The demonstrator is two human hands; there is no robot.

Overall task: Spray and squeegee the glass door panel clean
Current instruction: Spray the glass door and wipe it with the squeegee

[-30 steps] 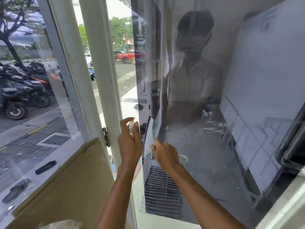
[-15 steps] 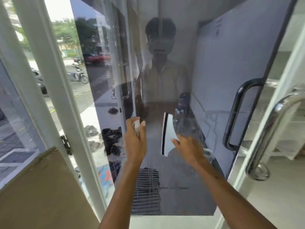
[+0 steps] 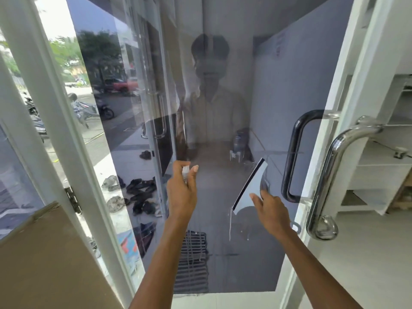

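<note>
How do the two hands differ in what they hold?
The left hand grips a small spray bottle upright; the right hand holds a white squeegee, tilted. The bottle is mostly covered; the squeegee shows nearly whole, its dark edge against the glass door panel. Both hands are raised before it.

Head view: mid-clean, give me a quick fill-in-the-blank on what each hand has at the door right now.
1. The left hand grips a small ____ bottle.
2. The right hand holds the squeegee against the ____ door panel.
3. The squeegee sits to the ____ of the bottle, nearer the dark handle.
4. A white drip runs ____ the panel from the squeegee's lower end.
Missing words: spray; glass; right; down.
</note>
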